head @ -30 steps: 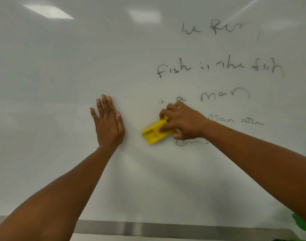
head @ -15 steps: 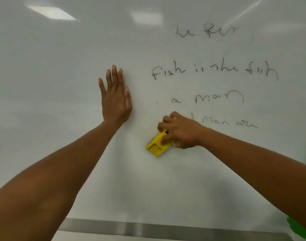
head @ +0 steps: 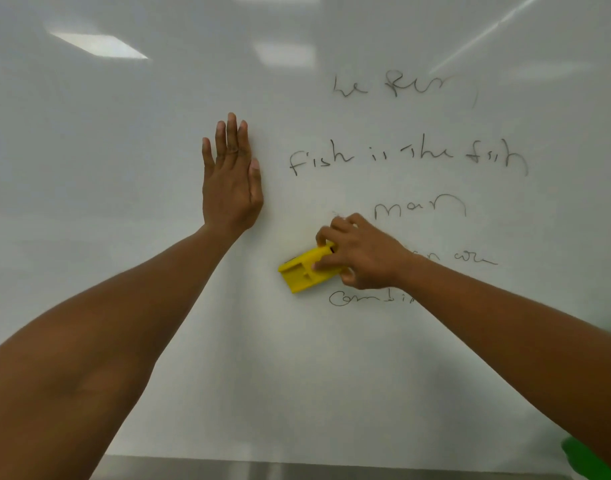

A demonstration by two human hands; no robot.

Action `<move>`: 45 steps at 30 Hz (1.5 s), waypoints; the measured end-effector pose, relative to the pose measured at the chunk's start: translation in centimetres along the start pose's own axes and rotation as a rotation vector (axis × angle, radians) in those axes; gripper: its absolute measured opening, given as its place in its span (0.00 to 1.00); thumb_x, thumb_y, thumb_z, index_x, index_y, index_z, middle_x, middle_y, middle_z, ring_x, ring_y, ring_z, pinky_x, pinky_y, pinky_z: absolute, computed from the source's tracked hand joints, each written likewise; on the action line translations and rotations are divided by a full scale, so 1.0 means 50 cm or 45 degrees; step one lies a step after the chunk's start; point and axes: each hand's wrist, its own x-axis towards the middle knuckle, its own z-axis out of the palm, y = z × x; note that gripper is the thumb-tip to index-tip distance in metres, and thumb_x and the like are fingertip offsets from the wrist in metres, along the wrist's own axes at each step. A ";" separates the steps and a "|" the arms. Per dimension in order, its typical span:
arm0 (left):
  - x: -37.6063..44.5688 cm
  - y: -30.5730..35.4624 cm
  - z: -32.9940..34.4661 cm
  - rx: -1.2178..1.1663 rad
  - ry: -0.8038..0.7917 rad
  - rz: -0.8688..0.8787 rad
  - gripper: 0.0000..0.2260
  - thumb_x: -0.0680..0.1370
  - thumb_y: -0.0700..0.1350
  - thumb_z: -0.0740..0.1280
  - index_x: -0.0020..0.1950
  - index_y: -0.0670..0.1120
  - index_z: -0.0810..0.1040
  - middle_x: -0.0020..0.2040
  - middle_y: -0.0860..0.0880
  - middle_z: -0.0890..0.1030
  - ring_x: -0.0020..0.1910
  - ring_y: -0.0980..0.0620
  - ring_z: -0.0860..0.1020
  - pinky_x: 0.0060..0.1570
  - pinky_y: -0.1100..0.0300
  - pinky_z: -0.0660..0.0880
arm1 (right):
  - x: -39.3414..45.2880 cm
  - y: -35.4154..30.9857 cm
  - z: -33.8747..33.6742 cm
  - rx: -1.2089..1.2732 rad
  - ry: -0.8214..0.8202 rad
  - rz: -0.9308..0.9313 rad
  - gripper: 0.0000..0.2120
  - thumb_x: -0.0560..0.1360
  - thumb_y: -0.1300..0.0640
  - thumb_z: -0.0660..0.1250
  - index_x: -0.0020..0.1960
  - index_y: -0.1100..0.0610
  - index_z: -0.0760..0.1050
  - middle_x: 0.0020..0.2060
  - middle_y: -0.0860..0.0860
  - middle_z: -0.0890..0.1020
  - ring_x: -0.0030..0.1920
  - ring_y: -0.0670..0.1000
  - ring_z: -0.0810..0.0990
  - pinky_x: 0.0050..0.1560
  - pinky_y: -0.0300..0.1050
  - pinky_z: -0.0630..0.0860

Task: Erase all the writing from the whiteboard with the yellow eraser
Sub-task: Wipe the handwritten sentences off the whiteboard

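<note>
The whiteboard [head: 124,202] fills the view. My right hand [head: 363,252] grips the yellow eraser [head: 306,270] and holds it against the board, left of the written lines. My left hand [head: 232,178] lies flat on the board with straight fingers, up and to the left of the eraser. Black handwriting [head: 408,155] stands in several lines on the right half: a top line, "fish is the fish", "man", a line partly hidden by my right wrist, and "comb..." just below the eraser.
A metal tray edge [head: 262,471] runs along the bottom of the board. Something green [head: 584,459] shows at the lower right corner. Ceiling lights reflect in the upper board.
The small "a" left of "man" is gone. My right hand with the eraser moved down over the lower lines and back up beside them. My left hand shifted upward on the board.
</note>
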 end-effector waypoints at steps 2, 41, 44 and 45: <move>0.006 0.003 -0.001 -0.003 -0.002 0.002 0.25 0.85 0.43 0.51 0.82 0.40 0.50 0.82 0.40 0.51 0.82 0.43 0.48 0.80 0.43 0.44 | -0.002 0.001 0.002 -0.007 0.022 0.036 0.18 0.67 0.56 0.70 0.57 0.45 0.80 0.56 0.52 0.77 0.54 0.57 0.75 0.55 0.54 0.70; 0.013 -0.002 0.041 0.041 0.117 0.015 0.25 0.84 0.44 0.52 0.82 0.42 0.55 0.82 0.45 0.55 0.82 0.47 0.50 0.80 0.45 0.46 | 0.104 0.098 -0.080 0.054 0.856 0.977 0.24 0.70 0.50 0.68 0.65 0.50 0.75 0.54 0.57 0.76 0.49 0.58 0.74 0.43 0.50 0.70; 0.011 -0.003 0.043 0.037 0.139 0.025 0.25 0.84 0.44 0.52 0.82 0.42 0.56 0.82 0.45 0.56 0.82 0.47 0.51 0.80 0.46 0.46 | 0.099 0.091 -0.068 -0.053 0.666 0.636 0.23 0.70 0.49 0.67 0.65 0.50 0.75 0.55 0.57 0.75 0.49 0.59 0.74 0.44 0.51 0.70; 0.011 -0.003 0.043 0.033 0.148 0.029 0.25 0.84 0.44 0.53 0.82 0.42 0.56 0.82 0.45 0.56 0.82 0.47 0.51 0.80 0.47 0.46 | 0.094 0.090 -0.061 -0.123 0.603 0.537 0.23 0.70 0.49 0.66 0.65 0.49 0.75 0.55 0.57 0.76 0.50 0.58 0.74 0.46 0.52 0.69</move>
